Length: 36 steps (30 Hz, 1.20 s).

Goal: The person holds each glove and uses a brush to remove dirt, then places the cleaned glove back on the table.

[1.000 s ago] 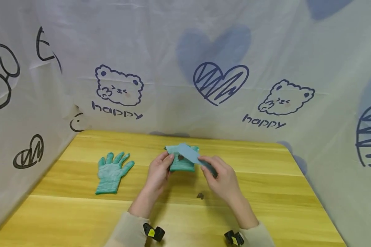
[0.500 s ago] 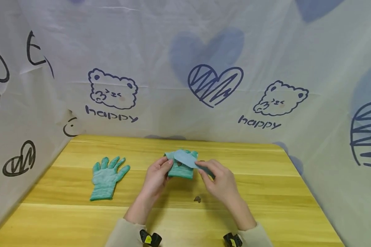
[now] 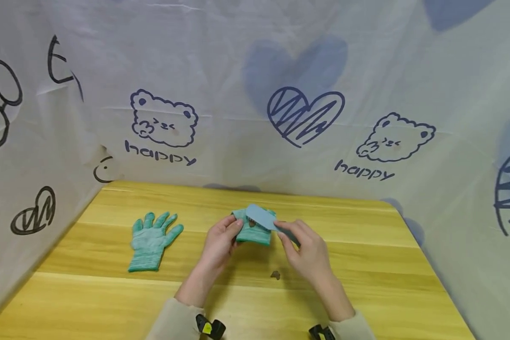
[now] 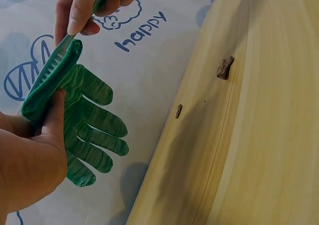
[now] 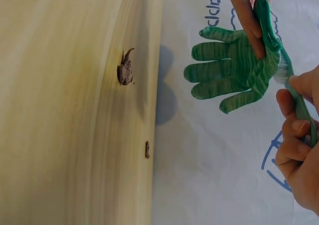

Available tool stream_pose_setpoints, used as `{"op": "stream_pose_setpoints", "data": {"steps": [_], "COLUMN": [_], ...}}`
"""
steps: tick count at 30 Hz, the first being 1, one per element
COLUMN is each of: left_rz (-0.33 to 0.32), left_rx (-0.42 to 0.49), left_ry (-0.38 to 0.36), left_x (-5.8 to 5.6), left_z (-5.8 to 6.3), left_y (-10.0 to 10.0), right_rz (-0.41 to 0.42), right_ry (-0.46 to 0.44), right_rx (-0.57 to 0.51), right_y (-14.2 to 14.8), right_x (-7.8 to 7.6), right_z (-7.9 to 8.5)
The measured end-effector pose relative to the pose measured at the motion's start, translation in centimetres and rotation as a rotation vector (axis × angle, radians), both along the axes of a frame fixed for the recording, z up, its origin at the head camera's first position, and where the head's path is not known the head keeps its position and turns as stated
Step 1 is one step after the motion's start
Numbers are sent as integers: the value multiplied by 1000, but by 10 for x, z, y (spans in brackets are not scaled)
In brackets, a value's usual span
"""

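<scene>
Scrubbing looks like your step: the green glove is held up off the tabletop, and the blue-grey brush slants over its cuff, with the bristles against the cloth. A brown spot peeks out from under the brush. From the glove, your left hand is at nine o'clock, pinching the side of the cuff with the thumb on top. Your right hand is between three and four o'clock, pinching the brush handle. I think the next move calls for a snug hold on the cuff and short, soft strokes over the spot. One brown bit lies on the tabletop at five o'clock. The left wrist view shows a smaller brown crumb there too. Further out at nine o'clock, the other glove lies flat, fingers spread. At twelve o'clock hangs a pale sheet with bears and hearts.
</scene>
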<state>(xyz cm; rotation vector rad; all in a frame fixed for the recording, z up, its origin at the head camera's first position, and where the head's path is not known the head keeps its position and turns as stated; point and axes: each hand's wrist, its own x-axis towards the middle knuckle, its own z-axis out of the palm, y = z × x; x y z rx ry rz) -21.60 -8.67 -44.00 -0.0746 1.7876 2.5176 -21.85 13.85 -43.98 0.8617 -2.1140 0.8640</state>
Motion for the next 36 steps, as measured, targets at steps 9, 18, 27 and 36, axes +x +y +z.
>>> {"op": "stream_pose_setpoints", "data": {"steps": [9, 18, 27, 36], "left_rz": [7, 23, 46, -3], "left_rx": [7, -17, 41, -29], "left_ry": [4, -7, -22, -28], "left_x": [-1, -1, -3, 0], "left_z": [-3, -3, 0, 0], "left_y": [2, 1, -4, -4], "right_rz": [-26, 15, 125, 37], "right_ry": [-7, -41, -47, -38], "right_rx": [-18, -60, 37, 39], "right_y": [0, 3, 4, 4], "right_x": [0, 2, 4, 4], "right_z": [0, 6, 8, 6]}}
